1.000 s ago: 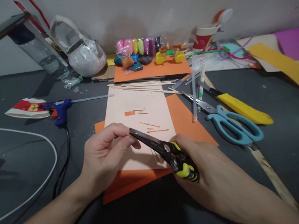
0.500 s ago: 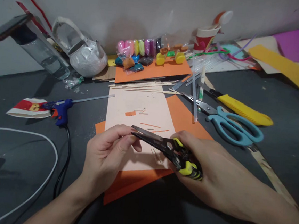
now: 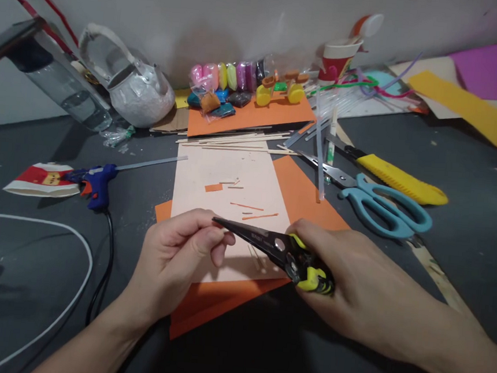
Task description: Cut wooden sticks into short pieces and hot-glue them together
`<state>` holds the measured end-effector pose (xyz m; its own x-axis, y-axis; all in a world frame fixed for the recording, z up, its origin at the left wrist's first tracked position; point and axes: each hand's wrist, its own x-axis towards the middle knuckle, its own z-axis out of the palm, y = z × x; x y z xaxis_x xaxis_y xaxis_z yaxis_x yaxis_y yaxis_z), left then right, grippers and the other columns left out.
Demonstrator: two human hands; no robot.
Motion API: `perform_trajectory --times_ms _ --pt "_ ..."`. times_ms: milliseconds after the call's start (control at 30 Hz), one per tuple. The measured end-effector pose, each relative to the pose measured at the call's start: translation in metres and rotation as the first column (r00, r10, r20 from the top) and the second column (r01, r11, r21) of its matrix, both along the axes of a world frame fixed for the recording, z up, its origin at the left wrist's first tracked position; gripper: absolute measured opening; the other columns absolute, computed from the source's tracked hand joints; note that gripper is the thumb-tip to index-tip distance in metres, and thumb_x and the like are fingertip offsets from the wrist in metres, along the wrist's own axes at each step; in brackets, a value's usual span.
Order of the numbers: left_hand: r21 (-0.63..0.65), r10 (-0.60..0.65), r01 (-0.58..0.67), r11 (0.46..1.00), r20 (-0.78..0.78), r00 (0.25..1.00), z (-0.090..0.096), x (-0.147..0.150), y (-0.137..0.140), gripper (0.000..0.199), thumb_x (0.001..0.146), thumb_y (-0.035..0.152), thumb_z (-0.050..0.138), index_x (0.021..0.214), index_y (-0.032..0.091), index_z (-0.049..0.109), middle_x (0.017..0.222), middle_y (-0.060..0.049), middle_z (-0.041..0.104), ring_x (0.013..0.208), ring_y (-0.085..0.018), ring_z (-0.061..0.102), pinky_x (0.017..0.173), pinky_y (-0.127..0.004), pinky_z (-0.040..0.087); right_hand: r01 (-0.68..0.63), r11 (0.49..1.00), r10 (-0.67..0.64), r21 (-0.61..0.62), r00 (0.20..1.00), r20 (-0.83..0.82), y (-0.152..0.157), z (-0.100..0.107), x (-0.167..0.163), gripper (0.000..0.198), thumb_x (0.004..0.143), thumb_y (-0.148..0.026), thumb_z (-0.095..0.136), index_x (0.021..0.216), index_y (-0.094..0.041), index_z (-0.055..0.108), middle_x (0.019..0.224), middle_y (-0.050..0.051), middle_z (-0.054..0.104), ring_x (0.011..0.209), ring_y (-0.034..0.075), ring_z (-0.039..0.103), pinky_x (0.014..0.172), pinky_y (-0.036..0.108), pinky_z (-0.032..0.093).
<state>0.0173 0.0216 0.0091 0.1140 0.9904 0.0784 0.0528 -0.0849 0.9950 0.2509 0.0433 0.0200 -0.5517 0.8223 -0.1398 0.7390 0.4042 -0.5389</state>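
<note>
My right hand point(image 3: 345, 276) grips the yellow-and-black handles of a pair of scissors point(image 3: 265, 237), whose dark blades are closed and point left. The blade tips reach the fingertips of my left hand point(image 3: 184, 256). Thumb and index finger of that hand are pinched together; whatever lies between them is too small or hidden to name. Both hands are above a pale sheet of paper point(image 3: 206, 168) that lies over orange paper point(image 3: 308, 197). On the pale sheet are a small orange paper piece point(image 3: 213, 188), thin orange strips point(image 3: 260, 216) and short stick bits point(image 3: 235, 187).
A blue glue gun point(image 3: 100, 185) with its cord lies left, near a silver kettle-shaped pot point(image 3: 141, 96) and a bottle point(image 3: 73, 98). Blue-handled scissors point(image 3: 386, 207) and a yellow cutter knife point(image 3: 405, 180) lie right. Behind are thin sticks point(image 3: 235, 144), clay packets point(image 3: 227, 77) and a paper cup point(image 3: 335, 60).
The scissor blades have closed at my left fingertips; they were slightly apart before. Both hands stay in nearly the same place, and the whole view has shifted a little.
</note>
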Motion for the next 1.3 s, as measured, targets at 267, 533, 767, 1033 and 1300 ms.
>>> perform_trajectory --times_ms 267,533,767,1033,1300 --pt "-0.073 -0.012 0.023 0.997 0.142 0.99 -0.002 0.0 0.0031 0.024 0.094 0.036 0.061 0.081 0.02 0.074 0.059 0.0 0.054 0.056 -0.012 0.047 0.055 -0.026 0.036 -0.017 0.998 0.012 -0.062 0.997 -0.08 0.005 -0.0034 -0.0022 0.016 0.078 -0.025 0.057 0.091 -0.023 0.048 0.08 0.004 0.065 0.068 0.022 0.058 0.055 0.029 0.035" --pt "-0.136 -0.05 0.078 0.988 0.193 0.98 -0.0056 -0.0016 0.0064 0.026 0.093 0.038 0.062 0.079 0.019 0.073 0.067 -0.002 0.056 0.057 -0.011 0.04 0.053 -0.025 0.032 -0.057 0.998 0.055 -0.03 0.997 -0.059 0.0042 0.0017 -0.0003 0.012 0.082 -0.027 0.055 0.087 -0.024 0.045 0.076 0.002 0.062 0.065 0.021 0.056 0.053 0.029 0.032" --pt "-0.134 -0.052 0.076 0.988 0.176 0.983 -0.0042 -0.0027 0.0059 0.023 0.091 0.038 0.065 0.081 0.019 0.074 0.072 -0.004 0.063 0.061 -0.011 0.045 0.055 -0.025 0.034 -0.063 0.998 0.062 -0.025 0.997 -0.034 0.0025 0.0022 0.0005 0.011 0.081 -0.024 0.054 0.085 -0.024 0.044 0.074 0.001 0.062 0.062 0.02 0.056 0.053 0.028 0.031" --pt "-0.195 -0.032 0.065 0.979 0.168 0.985 -0.004 -0.0032 0.0049 0.028 0.09 0.041 0.065 0.075 0.019 0.073 0.059 0.0 0.05 0.055 -0.011 0.04 0.05 -0.025 0.028 -0.012 1.0 0.012 -0.004 1.0 -0.016 0.0003 -0.0057 -0.0012 0.011 0.076 -0.02 0.052 0.085 -0.023 0.047 0.072 0.003 0.063 0.06 0.021 0.057 0.052 0.029 0.032" --pt "-0.094 -0.015 0.034 0.995 0.193 0.981 -0.0075 -0.0023 0.0082 0.02 0.091 0.035 0.066 0.08 0.02 0.071 0.062 0.0 0.056 0.057 -0.01 0.046 0.055 -0.025 0.035 0.003 0.998 -0.007 -0.057 0.998 -0.069 0.0043 -0.0023 0.0001 0.016 0.081 -0.031 0.056 0.091 -0.024 0.047 0.08 0.004 0.065 0.067 0.022 0.058 0.054 0.029 0.035"
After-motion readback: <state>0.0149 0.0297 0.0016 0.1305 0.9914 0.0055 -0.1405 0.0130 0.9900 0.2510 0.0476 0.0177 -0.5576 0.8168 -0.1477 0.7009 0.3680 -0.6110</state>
